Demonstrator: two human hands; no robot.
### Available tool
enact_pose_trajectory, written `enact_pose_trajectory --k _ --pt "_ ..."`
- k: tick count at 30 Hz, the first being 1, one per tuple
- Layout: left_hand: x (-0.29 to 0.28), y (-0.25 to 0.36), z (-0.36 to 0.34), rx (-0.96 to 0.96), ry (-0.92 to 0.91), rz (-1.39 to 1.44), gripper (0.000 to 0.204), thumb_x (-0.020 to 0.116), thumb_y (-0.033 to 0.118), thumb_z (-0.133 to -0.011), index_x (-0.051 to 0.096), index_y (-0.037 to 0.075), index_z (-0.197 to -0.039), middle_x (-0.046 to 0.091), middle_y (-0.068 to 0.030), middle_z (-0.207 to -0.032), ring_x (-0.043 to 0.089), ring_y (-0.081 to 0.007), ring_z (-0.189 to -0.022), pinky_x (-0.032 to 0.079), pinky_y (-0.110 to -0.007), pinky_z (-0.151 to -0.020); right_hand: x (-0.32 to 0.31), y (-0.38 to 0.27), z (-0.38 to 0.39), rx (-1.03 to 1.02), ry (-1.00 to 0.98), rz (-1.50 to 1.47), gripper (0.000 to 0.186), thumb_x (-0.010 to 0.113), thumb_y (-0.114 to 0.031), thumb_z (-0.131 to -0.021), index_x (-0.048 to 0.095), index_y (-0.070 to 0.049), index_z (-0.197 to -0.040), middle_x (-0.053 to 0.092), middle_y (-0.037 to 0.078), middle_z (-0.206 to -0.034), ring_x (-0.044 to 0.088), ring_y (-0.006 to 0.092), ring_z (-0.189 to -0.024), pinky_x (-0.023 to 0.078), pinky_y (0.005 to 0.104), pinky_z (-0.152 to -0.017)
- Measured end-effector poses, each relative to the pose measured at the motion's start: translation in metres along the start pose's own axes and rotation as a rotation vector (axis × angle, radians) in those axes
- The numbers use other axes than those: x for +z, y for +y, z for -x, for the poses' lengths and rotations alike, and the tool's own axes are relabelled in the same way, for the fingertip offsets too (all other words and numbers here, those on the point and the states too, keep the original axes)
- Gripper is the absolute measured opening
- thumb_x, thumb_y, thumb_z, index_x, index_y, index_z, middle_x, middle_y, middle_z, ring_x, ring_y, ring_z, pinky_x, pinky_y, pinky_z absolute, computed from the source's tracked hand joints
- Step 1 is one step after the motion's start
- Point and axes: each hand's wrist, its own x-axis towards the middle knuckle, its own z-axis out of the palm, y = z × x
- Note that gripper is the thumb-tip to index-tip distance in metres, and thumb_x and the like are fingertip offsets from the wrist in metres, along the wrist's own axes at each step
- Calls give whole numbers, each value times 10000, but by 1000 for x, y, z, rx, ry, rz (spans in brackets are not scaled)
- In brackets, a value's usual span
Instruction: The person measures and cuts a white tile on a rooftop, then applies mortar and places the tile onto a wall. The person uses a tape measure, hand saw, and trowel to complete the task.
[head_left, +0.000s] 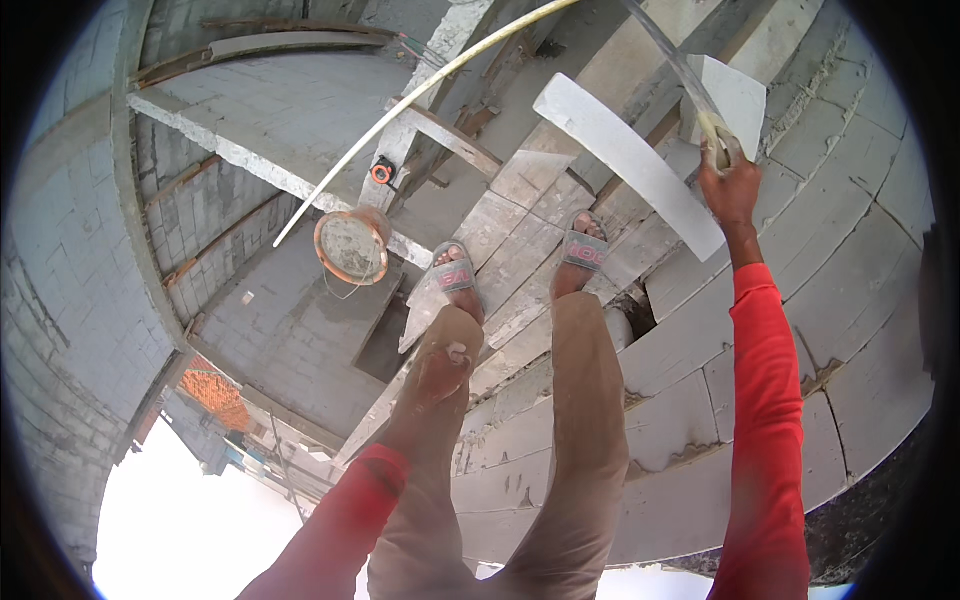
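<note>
My right hand [730,188] is closed round the pale handle of what looks like a hand saw [672,58]. Its long grey blade points away from me, seen nearly edge-on. A long white block [632,160] lies just left of that hand. Beyond the hand is a second white block [735,92], partly behind the saw. My left hand [443,370] is in front of my left knee with its fingers curled. A small pale patch [457,352] shows at its fingers; whether it is a held thing or dust, I cannot make out.
My sandalled feet stand on rough planks [500,225]. To their left, a bucket [350,246] contains grey mortar, near an orange-and-black tape measure [382,172] on a beam. A pale pole [420,92] crosses above. Gaps drop to a lower level; a block wall [690,420] runs along the right.
</note>
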Motion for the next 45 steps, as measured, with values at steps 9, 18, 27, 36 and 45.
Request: enact_pose_trajectory --k 9,18,27,36,45 --pt "-71 -77 -76 -52 237 899 313 679 194 -1068 694 -25 -1291 785 -152 -1113 772 -208 -1032 611 -314 -865 29 147 -24 123 -495 678 494 598 -324 -1033 596 -25 -1426 759 324 -1099 734 514 -1033 576 595 -889" --pt "-79 -164 4 -278 119 783 335 678 206 -1018 713 -18 -1265 766 -102 -1063 748 -189 -944 554 -284 -778 6 16 57 313 -187 463 400 717 -279 -886 717 74 -1074 746 362 -1008 731 545 -1007 586 578 -926" --pt "-108 -95 133 -356 -163 599 458 589 358 -1101 694 50 -1423 742 -101 -1312 704 -262 -1143 537 -429 -1029 -90 -262 241 707 -506 -125 493 750 -161 -820 656 128 -1208 705 384 -1148 703 536 -1069 573 554 -960" --pt "-164 4 199 8 -89 315 520 582 351 -1098 594 37 -1512 713 -156 -1394 696 -281 -1256 518 -457 -1077 -319 -379 272 841 96 -416 468 706 -86 -957 625 110 -1374 767 284 -1129 778 351 -1020 609 416 -893" --pt "-192 145 224 129 -148 440 556 534 336 -1121 480 18 -1574 689 -190 -1442 693 -329 -1280 492 -453 -1105 -664 -295 297 499 964 -33 349 686 -61 -1060 661 98 -1370 787 226 -1105 797 187 -845 598 285 -765"
